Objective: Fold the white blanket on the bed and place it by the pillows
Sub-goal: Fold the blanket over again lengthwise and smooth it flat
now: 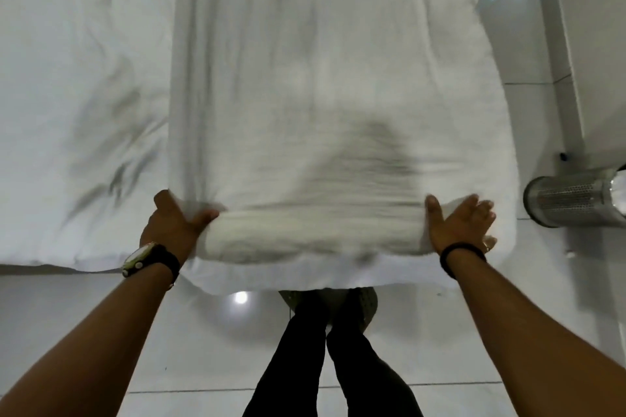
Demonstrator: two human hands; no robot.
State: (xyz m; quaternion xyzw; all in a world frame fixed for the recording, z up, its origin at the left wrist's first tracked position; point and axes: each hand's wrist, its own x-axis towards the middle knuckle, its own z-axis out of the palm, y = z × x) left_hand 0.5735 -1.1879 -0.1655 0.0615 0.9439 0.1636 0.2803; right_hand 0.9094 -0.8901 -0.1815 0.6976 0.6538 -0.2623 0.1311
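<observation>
Blanket [321, 85] is white, already folded lengthwise into a long strip, lying on the bed [67, 78] and running away from the camera; near end overhangs the foot edge slightly. Left hand [172, 227] grips the near-left corner, thumb over the top, fingers closed into the fabric. Right hand [460, 223] sits at the near-right corner, fingers spread and mostly open, pressing the side of the bundle rather than pinching it. Near end looks rolled or doubled up into a thick bolster, so crosswise folding appears just started. Left to do: finish folding, carry to pillows, which aren't in view. Fabric is soft, thick, lightly creased; bedsheet under it is thinner and wrinkled. Perforated metal bin [572, 200] stands on glossy floor tiles [101, 315] to the right.
</observation>
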